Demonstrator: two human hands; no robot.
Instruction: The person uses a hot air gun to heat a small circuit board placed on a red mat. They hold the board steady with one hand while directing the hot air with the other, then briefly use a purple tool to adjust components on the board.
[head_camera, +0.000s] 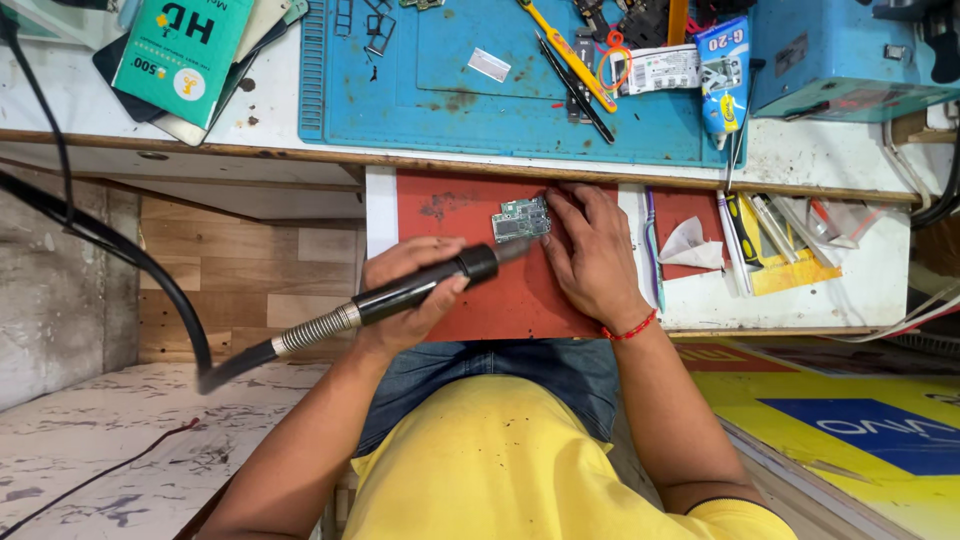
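We see the left hand (405, 290) closed around a black hot-air wand (420, 285), with the fingers wrapped over its handle. The wand lies across the red mat (450, 215) and its nozzle points toward the far edge of the mat, where a small green circuit board (521, 219) rests. The nozzle tip is near the board, but it is blurred, so we cannot tell if it touches. A metal spring collar and a thick black hose (120, 250) lead from the wand toward the left and up over the edge of the bench.

The right hand (592, 255) lies flat on the mat with the fingers spread, and its fingertips touch the right side of the board. A red thread (630, 327) is around this wrist.

Beyond the red mat, on the upper bench, there is a blue mat (470, 100) with a yellow tool (568, 55) and black tweezers (575, 90) near its right edge. A glue tube (722, 75) lies at that right edge. To the right of the red mat we see a white tissue (692, 245).
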